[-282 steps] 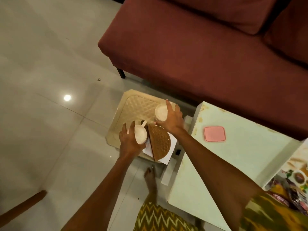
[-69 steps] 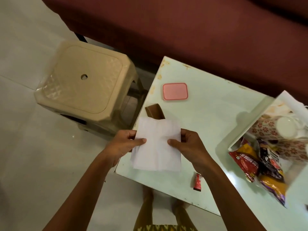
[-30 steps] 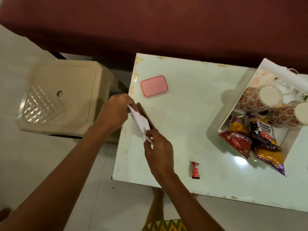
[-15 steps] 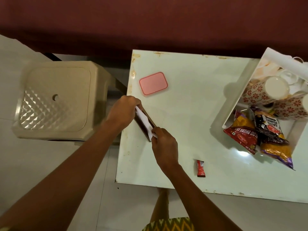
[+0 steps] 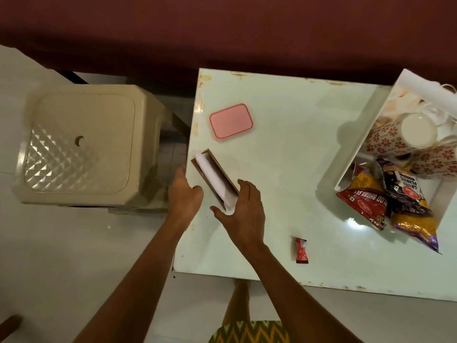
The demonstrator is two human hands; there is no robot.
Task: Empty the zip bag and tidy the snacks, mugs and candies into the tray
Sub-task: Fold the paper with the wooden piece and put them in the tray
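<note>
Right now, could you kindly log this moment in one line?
left hand: open beside brown wooden holder of white napkins | right hand: open at its near end | red candy: loose on pale green table

Reference: the table (image 5: 296, 169).

- The stool (image 5: 81, 144) stands on the floor off the table's left edge.
- The sofa (image 5: 222, 33) runs behind the table's far edge.
- The flat box (image 5: 231, 121) lies on the table's far-left part.
- The napkin holder (image 5: 214, 178) stands at the table's left edge, with napkins (image 5: 210, 174) in it.
- The candy sachet (image 5: 301, 250) lies near the table's front edge, around its middle.
- The tray (image 5: 356, 134) sits on the table's right end, with mugs (image 5: 385, 139) in its far part and snack packets (image 5: 366, 201) in its near part.
</note>
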